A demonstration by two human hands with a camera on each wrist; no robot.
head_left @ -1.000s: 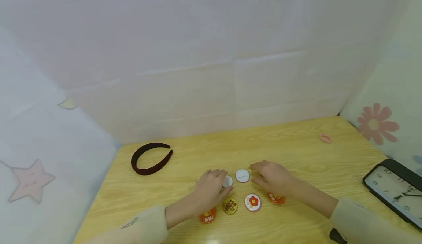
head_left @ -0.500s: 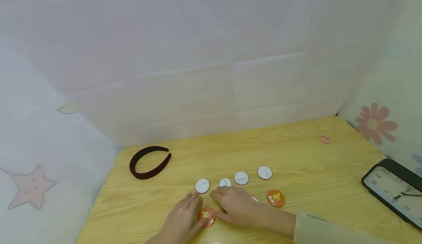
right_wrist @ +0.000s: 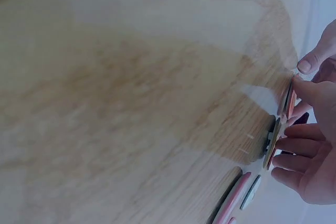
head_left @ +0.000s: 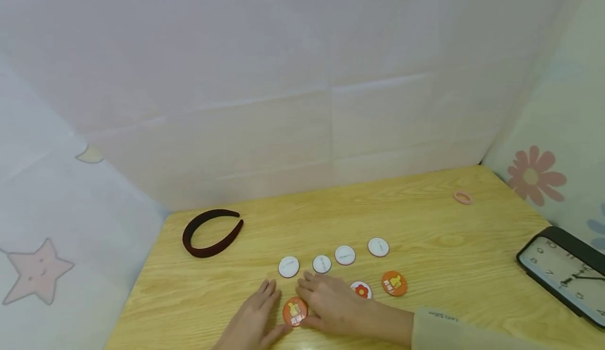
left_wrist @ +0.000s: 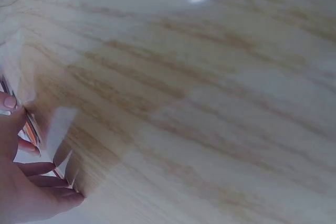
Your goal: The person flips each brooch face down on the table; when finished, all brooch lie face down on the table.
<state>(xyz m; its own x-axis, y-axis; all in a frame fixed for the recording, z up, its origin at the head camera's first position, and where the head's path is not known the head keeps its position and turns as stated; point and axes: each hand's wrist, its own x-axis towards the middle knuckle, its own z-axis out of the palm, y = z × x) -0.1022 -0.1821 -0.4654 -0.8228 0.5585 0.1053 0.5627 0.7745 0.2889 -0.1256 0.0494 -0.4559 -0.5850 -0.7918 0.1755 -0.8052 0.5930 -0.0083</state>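
An orange pin badge with a yellow thumbs-up lies face up between my two hands. My left hand is on its left, fingers stretched over the table and thumb at the badge's lower edge. From the right, my right hand touches the badge's rim with its thumb, its fingers extended. That same orange badge shows edge-on in the right wrist view, above another badge under the right fingers. Beyond the hands, several badges lie white back up, among them one badge just past the right fingertips.
A flower badge, partly covered by the right hand, and a second orange badge lie to the right. A dark headband is at back left, a pink hair tie at back right. A clock display stands at the right edge.
Both hands came back from the row of white-backed badges to the near left orange badge, the right hand crossing leftward. Over the last half second they barely moved; the flower badge shows more.
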